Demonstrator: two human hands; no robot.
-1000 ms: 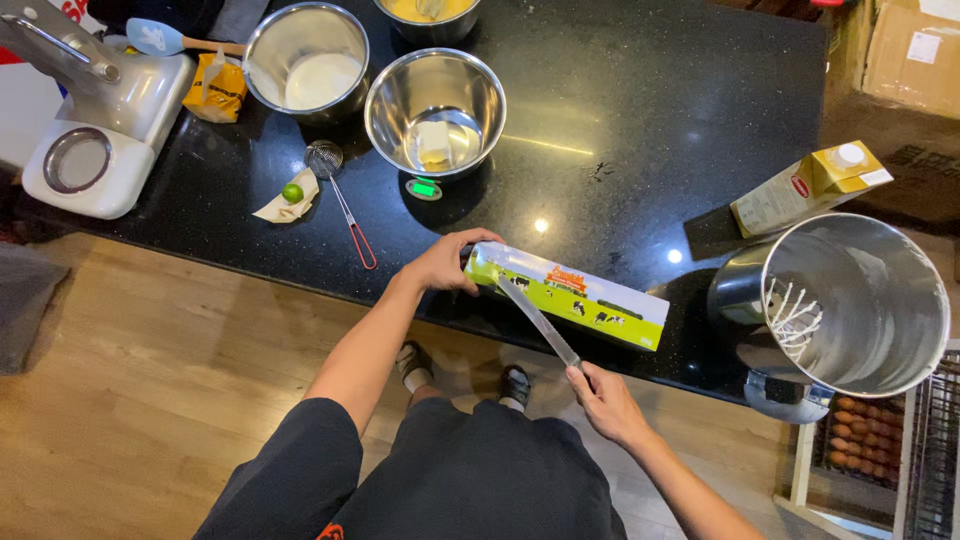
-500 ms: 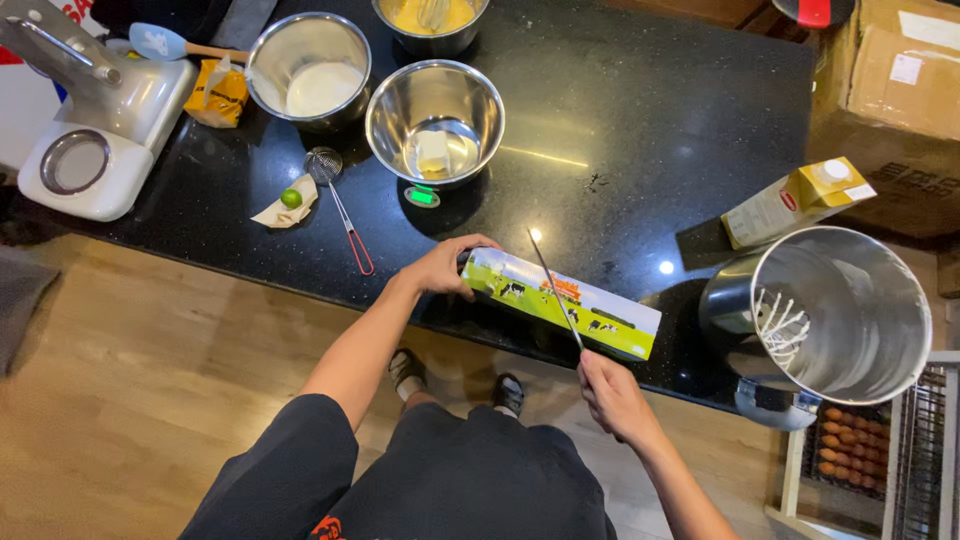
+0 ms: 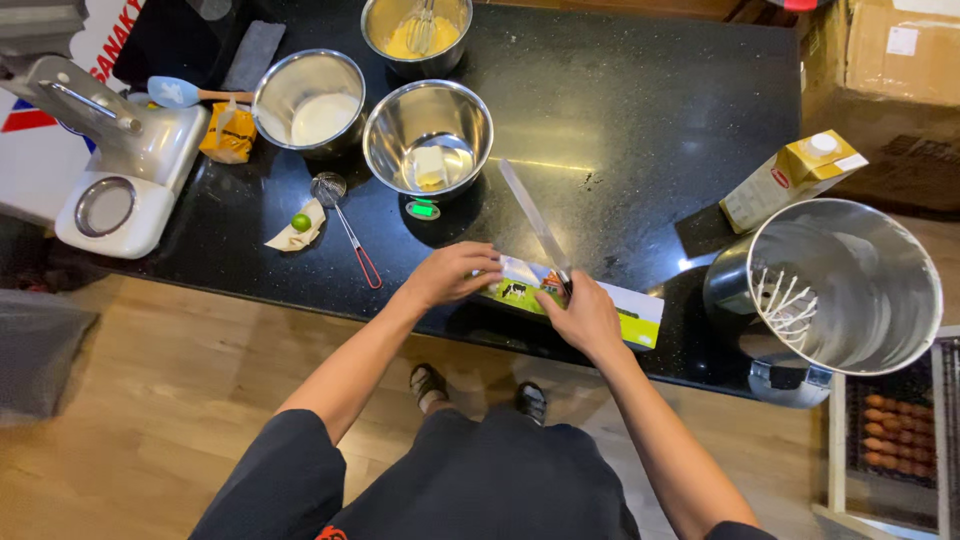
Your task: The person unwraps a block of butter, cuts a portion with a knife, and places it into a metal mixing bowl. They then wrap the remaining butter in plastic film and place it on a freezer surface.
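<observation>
A long green and white carton (image 3: 630,312) lies flat near the front edge of the black counter (image 3: 640,120). My left hand (image 3: 450,275) presses down on the carton's left end. My right hand (image 3: 585,315) rests on the carton's middle and grips the handle of a long knife (image 3: 530,220). The blade points away from me, up over the counter.
A steel bowl with a butter block (image 3: 428,140) sits on a small scale. Two more bowls (image 3: 308,100), a small strainer (image 3: 345,225), a lime (image 3: 301,222), a stand mixer (image 3: 110,150), a milk carton (image 3: 790,180) and a large mixing bowl with a whisk (image 3: 845,285) stand around.
My right hand has moved from the near side of the carton onto its middle. The knife swung from lying along the carton to pointing away over the counter.
</observation>
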